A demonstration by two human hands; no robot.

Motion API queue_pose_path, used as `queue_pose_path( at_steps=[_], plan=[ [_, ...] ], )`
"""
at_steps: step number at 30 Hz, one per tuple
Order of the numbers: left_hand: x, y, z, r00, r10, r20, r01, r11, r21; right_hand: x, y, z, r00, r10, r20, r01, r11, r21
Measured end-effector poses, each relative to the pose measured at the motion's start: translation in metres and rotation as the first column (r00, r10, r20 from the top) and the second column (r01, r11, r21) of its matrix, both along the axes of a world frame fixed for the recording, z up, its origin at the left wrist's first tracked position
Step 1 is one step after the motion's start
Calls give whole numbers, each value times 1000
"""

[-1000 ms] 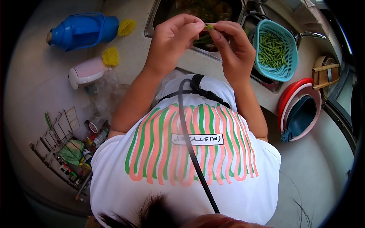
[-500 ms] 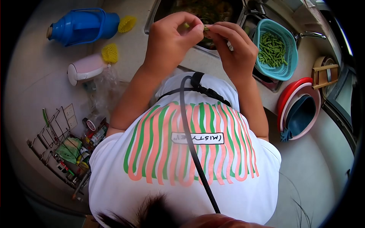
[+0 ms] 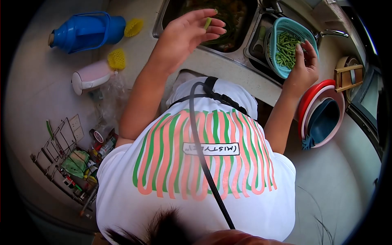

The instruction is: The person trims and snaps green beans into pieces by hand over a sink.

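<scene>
Over the left sink basin (image 3: 233,53), my left hand (image 3: 179,38) holds a short green bean piece (image 3: 208,23) among its fingers, with the other fingertips spread. My right hand (image 3: 303,69) is at the near right edge of the turquoise basket (image 3: 313,36). Its thumb and fingertips are slightly apart above the beans, and I see nothing between them. Many cut green beans (image 3: 285,51) lie in the basket, partly hidden by that hand. Dark water with long green strands shows in the left basin.
The basket sits over the right basin (image 3: 255,47), near the faucet (image 3: 335,33). Red and pink basins (image 3: 304,104) with a dark blue one (image 3: 324,120) stand at right. At left are a blue thermos (image 3: 87,32), yellow scrubbers (image 3: 116,59) and a pink-white kettle (image 3: 92,77).
My hands have come apart from their meeting point over the left basin. The right one has moved right to the basket; the left stays over the basin, fingers more spread, bean piece in view.
</scene>
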State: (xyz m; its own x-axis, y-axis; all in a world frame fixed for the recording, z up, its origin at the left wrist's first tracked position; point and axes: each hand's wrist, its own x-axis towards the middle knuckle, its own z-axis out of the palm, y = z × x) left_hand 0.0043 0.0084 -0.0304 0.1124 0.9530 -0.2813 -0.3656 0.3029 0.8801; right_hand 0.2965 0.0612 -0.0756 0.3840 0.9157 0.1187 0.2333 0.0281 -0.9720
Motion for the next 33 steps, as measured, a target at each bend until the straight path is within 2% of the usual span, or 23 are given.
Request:
queue_pose_path(
  at_steps=[1, 3, 4, 5, 6, 7, 8, 10, 12, 13, 16, 17, 20, 23, 26, 29, 33],
  plan=[
    [3, -1, 2, 999, 31, -10, -31, 999, 36, 17, 4, -9, 991, -21, 131, 26, 999, -38],
    [13, -3, 6, 996, 88, -26, -85, 991, 105, 32, 6, -15, 971, -17, 239, 44, 993, -106],
    [18, -2, 13, 994, 89, -58, -86, 995, 52, 32, 5, -13, 957, -13, 291, 56, 989, -140],
    [24, 0, 22, 992, 87, -91, -88, 996, 1, 29, 3, -11, 966, 73, 249, -51, 994, -96],
    [26, 0, 25, 990, 61, -126, -65, 998, -26, 22, 1, -8, 968, 218, 123, -208, 974, -85],
    [28, 0, 27, 987, 34, -160, -43, 998, -54, 12, -1, -7, 931, 354, 90, -354, 935, -16],
    [27, -1, 26, 980, -15, -197, 4, 998, -55, 0, -3, -6, 872, 484, 69, -488, 871, 60],
    [30, -2, 28, 951, -50, -304, 48, 999, -17, -34, -4, 16, 721, 675, 156, -693, 704, 157],
    [37, -6, 36, 900, -17, -436, 49, 997, 62, -61, -7, 27, 622, 779, 78, -775, 598, 203],
    [37, -6, 35, 908, 44, -417, -14, 997, 74, -66, -7, 26, 604, 793, 85, -787, 576, 220],
    [25, -8, 32, 589, 150, -794, 149, 945, 290, -72, -5, 20, 629, 774, 74, -770, 607, 195],
    [25, -8, 32, 591, 203, -781, 116, 936, 331, -72, -3, 22, 644, 760, 84, -760, 623, 186],
    [18, -8, 30, 533, 269, -802, 176, 892, 416, -69, -1, 20, 630, 776, 21, -769, 619, 160],
    [21, -8, 28, 550, 284, -785, 144, 894, 424, -64, 1, 19, 583, 811, 36, -806, 573, 145],
    [20, -7, 26, 535, 237, -811, 216, 889, 403, -63, 0, 20, 542, 839, 52, -837, 533, 125],
    [20, -5, 19, 528, 268, -806, 256, 854, 452, -62, 2, 22, 518, 845, 130, -854, 502, 136],
    [17, -4, 19, 438, 250, -864, 391, 812, 433, -63, 1, 28, 491, 845, 211, -870, 489, 68]
  ],
)
